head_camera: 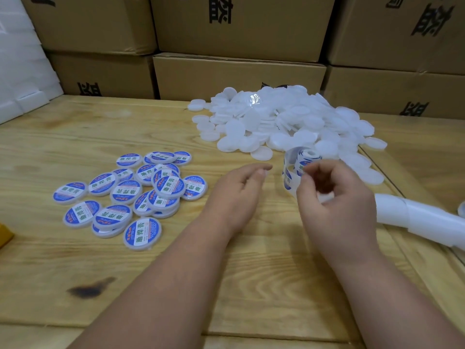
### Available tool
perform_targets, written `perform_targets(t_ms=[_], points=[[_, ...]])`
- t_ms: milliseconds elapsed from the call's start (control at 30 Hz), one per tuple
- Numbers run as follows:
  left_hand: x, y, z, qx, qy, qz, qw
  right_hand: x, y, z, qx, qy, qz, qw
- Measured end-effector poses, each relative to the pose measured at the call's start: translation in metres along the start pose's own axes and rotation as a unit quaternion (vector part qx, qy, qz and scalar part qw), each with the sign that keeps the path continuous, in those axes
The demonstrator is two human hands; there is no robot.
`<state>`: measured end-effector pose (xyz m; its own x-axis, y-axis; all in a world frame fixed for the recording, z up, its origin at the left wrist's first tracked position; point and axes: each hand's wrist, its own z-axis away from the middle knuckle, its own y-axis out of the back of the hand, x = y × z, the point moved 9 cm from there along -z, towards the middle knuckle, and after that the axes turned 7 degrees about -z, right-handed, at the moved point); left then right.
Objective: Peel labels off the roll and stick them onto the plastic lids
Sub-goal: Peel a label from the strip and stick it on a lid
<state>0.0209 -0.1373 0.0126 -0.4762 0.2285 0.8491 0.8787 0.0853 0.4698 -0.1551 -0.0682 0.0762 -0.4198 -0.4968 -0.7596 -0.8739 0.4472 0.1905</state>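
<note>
Peeling is best done slowly, so the next sticker is lifted cleanly off the label strip point(299, 163), which is pinched in the curled fingers of the right hand point(329, 197) at the right of the desk point(75, 260). The left hand point(239, 190) hovers half-spread and empty. Blank white lids point(289, 122) are heaped far right; the blue-and-white labelled lids point(136, 192) are piled at left.

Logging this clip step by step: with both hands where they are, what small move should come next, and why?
Probably the right hand peels one label free from the label strip it is pinching, while the empty left hand reaches for a blank white lid from the pile. Neither hand holds a lid yet.
</note>
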Motion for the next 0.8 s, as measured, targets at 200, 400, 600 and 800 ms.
perform_targets(t_ms=[200,400,600,800], points=[[-0.005,0.007,0.003,-0.002,0.070,0.177,0.982,0.031,-0.030,-0.042,-0.149,-0.047,0.234,0.960],[0.000,-0.003,0.003,-0.023,0.051,0.133,0.990,0.059,-0.041,-0.030,-0.233,-0.120,0.214,0.941],[0.002,-0.004,-0.002,0.002,0.041,0.115,0.992,0.065,-0.035,-0.025,-0.225,-0.132,0.118,0.958],[0.013,-0.013,-0.004,-0.024,-0.004,0.116,0.993,0.064,-0.035,-0.025,-0.213,-0.138,0.042,0.966]])
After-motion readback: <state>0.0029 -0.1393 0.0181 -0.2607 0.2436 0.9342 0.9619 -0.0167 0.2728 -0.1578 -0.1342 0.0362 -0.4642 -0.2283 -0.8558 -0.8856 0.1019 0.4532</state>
